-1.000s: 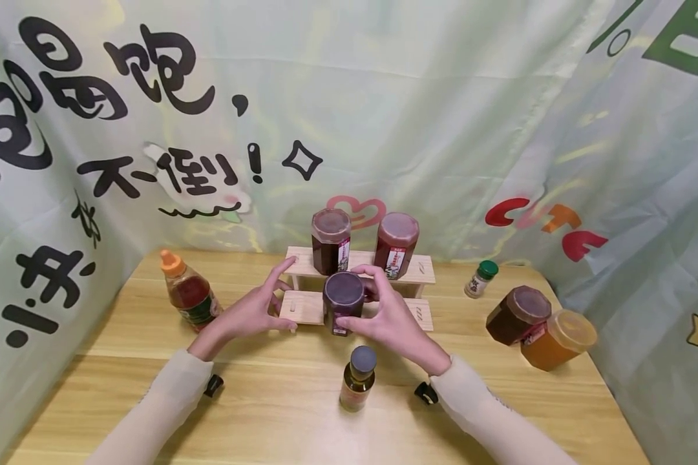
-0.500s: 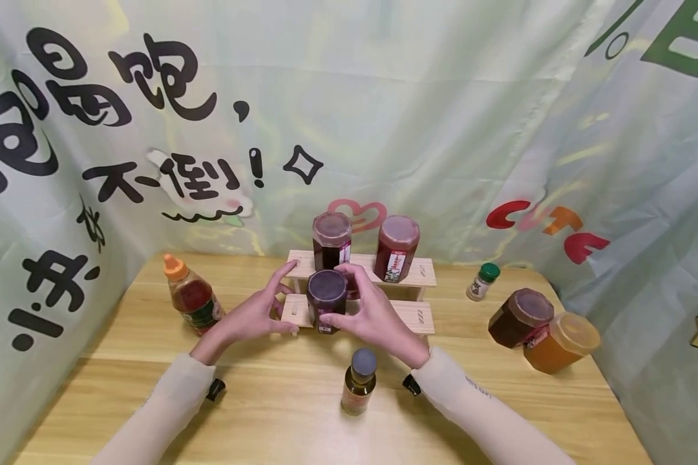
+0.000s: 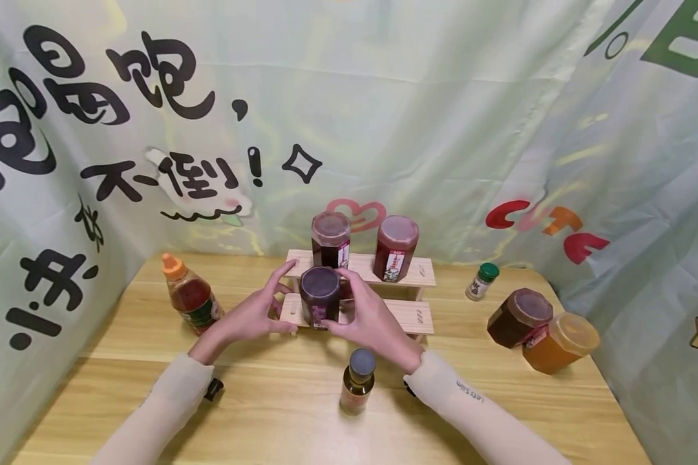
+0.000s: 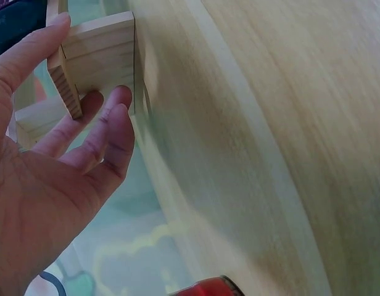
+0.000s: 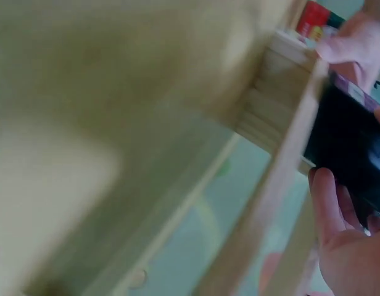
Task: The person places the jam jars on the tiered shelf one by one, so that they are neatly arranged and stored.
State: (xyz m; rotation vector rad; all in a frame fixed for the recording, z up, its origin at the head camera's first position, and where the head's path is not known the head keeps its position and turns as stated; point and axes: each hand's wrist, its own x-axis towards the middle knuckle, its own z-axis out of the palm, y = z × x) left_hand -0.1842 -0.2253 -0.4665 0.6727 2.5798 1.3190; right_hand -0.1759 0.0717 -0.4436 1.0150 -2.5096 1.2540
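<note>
Behind and to the left of the wooden two-tier rack, the backdrop cloth bore bold black characters, "喝饱," above "不倒!". One orange-capped squeeze bottle of red sauce stood left of the rack, its label too small to read. Beside it, the left hand gripped the rack's left end between thumb and bent fingers. One dark purple jar was at the left part of the rack's lower tier, the right hand's fingers and thumb grasping its side; whether its base rested there could not be told. Two faceted jars, a dark one and a red one, stood on the upper tier, their labels unreadable. One dark-capped oil bottle stood in front of the rack. Right of the rack were one green-capped shaker and two more jars, dark brown and orange, below coloured letters spelling "CUTE".
</note>
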